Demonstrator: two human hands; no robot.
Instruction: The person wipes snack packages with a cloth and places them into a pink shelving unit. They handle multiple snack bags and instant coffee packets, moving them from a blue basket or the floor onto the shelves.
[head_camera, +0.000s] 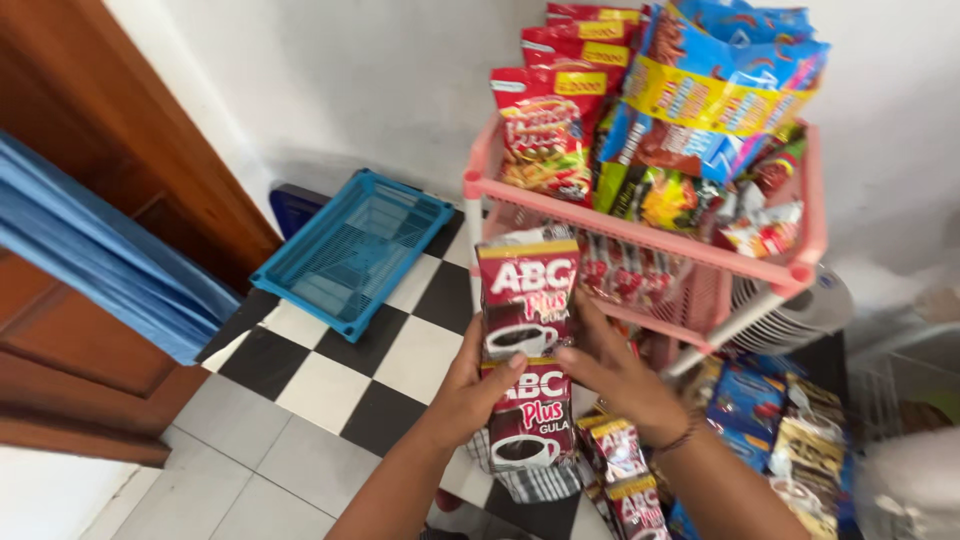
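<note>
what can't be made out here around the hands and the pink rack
- Head view: the coffee sachet strip has its lower end hidden behind the left hand and right hand.
- Pink rack: lower shelf blurred behind its mesh.
- Packets at the bottom edge are cut off.

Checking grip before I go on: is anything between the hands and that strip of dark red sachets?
Nothing visible. The left hand and right hand both grip the strip of dark red sachets directly, in front of the pink rack.
</note>
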